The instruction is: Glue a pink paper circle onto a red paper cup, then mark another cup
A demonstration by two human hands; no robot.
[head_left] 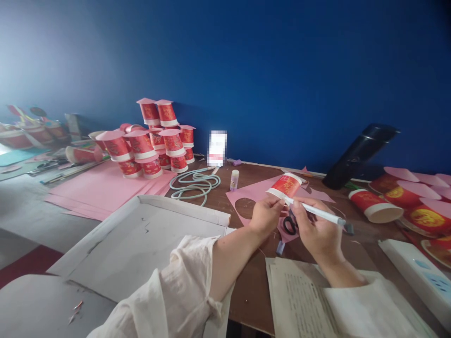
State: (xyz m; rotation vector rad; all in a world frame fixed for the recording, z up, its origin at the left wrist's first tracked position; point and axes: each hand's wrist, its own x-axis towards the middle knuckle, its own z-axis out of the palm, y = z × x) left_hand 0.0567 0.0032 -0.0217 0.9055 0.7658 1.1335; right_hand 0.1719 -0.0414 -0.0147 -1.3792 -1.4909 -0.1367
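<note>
My left hand [266,215] is closed around the white rim end of a red paper cup [288,184], which lies tilted above the desk. In the closed fingers of my right hand [317,231] is a white pen [324,214], its tip end close to the cup's rim; whether it touches I cannot tell. Beneath the hands lie black-handled scissors [289,226] and a pink paper sheet [267,187] with a round cut-out. Behind the left hand stands a small glue stick [234,180]. Another red paper cup [374,205] rests on its side to the right.
Stacked red cups [139,144] with pink tops stand back left, near pink sheets [79,188] and a coiled pale cable [195,184]. A black flask [359,155] leans right. Printed papers [299,300], a power strip [417,274] and an open white box [158,239] lie nearer.
</note>
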